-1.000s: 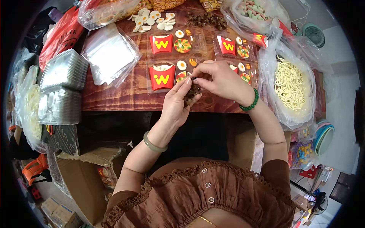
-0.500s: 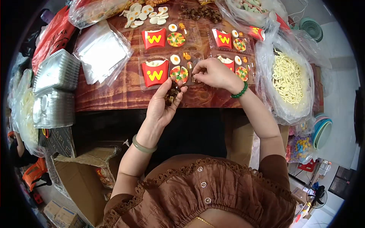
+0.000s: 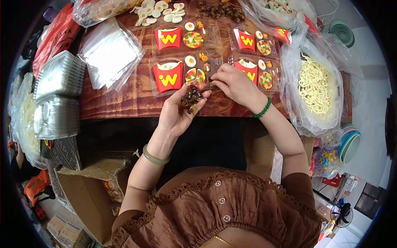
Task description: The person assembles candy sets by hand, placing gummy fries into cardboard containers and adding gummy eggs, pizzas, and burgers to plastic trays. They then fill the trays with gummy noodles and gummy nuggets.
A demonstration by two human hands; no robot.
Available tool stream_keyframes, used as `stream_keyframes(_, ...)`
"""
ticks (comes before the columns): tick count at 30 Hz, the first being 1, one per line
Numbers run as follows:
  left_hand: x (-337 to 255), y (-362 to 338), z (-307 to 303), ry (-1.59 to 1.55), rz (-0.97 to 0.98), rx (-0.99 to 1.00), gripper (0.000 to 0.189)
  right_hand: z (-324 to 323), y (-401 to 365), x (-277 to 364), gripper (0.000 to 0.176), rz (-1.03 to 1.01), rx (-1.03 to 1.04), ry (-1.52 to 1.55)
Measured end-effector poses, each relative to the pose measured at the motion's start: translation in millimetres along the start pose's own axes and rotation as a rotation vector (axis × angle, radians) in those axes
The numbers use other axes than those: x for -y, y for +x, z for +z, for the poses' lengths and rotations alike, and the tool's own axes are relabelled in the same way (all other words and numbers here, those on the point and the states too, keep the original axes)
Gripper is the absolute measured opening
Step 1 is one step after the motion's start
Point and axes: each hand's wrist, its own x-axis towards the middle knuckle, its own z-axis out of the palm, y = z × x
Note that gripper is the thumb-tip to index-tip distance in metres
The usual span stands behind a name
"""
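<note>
My left hand is cupped palm up at the table's near edge and holds a heap of small brown candies. My right hand rests just to its right, fingertips pinched over the near clear tray, close to a brown piece in it. That tray holds a red fries box marked W, a pizza candy and an egg candy. Whether the right fingers grip a piece is hidden.
Three more filled trays lie behind and to the right. A bag of yellow noodle candy sits at right, stacked clear lids and plastic bags at left. Loose egg candies and brown candies lie at the back.
My hands separated: the left one opened flat with the brown candies, the right one went forward to the near tray and lowered its fingertips into it.
</note>
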Motion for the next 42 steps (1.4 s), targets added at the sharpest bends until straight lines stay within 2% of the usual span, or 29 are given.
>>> stream_keyframes(3, -3, -3, 3, -0.021, -0.032, 0.039, 0.033, -6, 1, 8, 0.014, -0.006, 0.002, 0.019)
stream_keyframes(5, -3, -4, 8, -0.027, -0.045, 0.039, 0.035, -19, 4, 22, 0.015, 0.136, -0.017, 0.203)
stream_keyframes(6, -3, -4, 11, -0.011, -0.064, 0.050, 0.033, -24, 8, 28, 0.015, 0.138, -0.015, 0.203)
stream_keyframes(8, 0, -3, 13, 0.008, -0.092, 0.064, 0.032, -27, 13, 39, 0.018, 0.126, 0.065, 0.512)
stream_keyframes(9, 1, -2, 13, 0.037, -0.111, 0.038, 0.032, -24, 18, 29, 0.018, -0.135, 0.019, 0.292)
stream_keyframes(10, 2, -2, 13, 0.067, -0.127, 0.014, 0.033, -28, 18, 32, 0.018, -0.131, 0.016, 0.289)
stream_keyframes(12, 2, -2, 14, 0.073, -0.132, 0.026, 0.032, -39, 24, 39, 0.014, 0.197, 0.329, 0.567)
stream_keyframes(13, 2, -2, 14, 0.076, -0.133, 0.034, 0.032, -39, 23, 40, 0.014, 0.194, 0.331, 0.567)
stream_keyframes(15, 1, -4, 14, 0.071, -0.125, 0.040, 0.032, -38, 21, 40, 0.014, 0.346, 0.286, 0.870)
stream_keyframes(16, 0, -4, 14, 0.069, -0.124, 0.051, 0.033, -35, 20, 38, 0.014, 0.345, 0.290, 0.870)
stream_keyframes(18, 0, -6, 15, 0.069, -0.114, 0.048, 0.032, -29, 18, 32, 0.016, 0.285, 0.145, 0.987)
stream_keyframes(21, 0, -2, 10, 0.041, -0.107, 0.037, 0.030, -44, 18, 40, 0.014, 0.363, 0.238, 1.089)
stream_keyframes(23, 0, -2, 11, 0.011, -0.106, 0.028, 0.030, -49, 14, 38, 0.014, 0.319, 0.273, 0.988)
stream_keyframes(25, 4, -2, 16, -0.011, -0.084, -0.071, 0.028, -49, 13, 39, 0.015, 0.279, 0.307, 0.886)
stream_keyframes(28, 10, 5, 15, -0.055, -0.110, -0.067, 0.023, -49, 12, 46, 0.015, 0.303, 0.244, 0.755)
stream_keyframes(30, 13, 8, 18, -0.029, -0.097, -0.092, 0.023, -56, 16, 57, 0.018, 0.289, 0.240, 0.522)
stream_keyframes(31, 14, 8, 20, -0.005, -0.083, -0.119, 0.022, -54, 15, 57, 0.018, 0.288, 0.240, 0.523)
stream_keyframes(33, 15, 11, 20, 0.013, -0.076, -0.111, 0.022, -51, 14, 56, 0.021, 0.078, 0.157, 0.330)
stream_keyframes(36, 17, 12, 27, 0.050, -0.042, -0.139, 0.022, -51, 17, 58, 0.022, -0.025, 0.145, 0.231)
stream_keyframes(42, 18, 16, 30, 0.094, -0.009, -0.150, 0.022, -48, 23, 46, 0.020, -0.081, 0.121, 0.143)
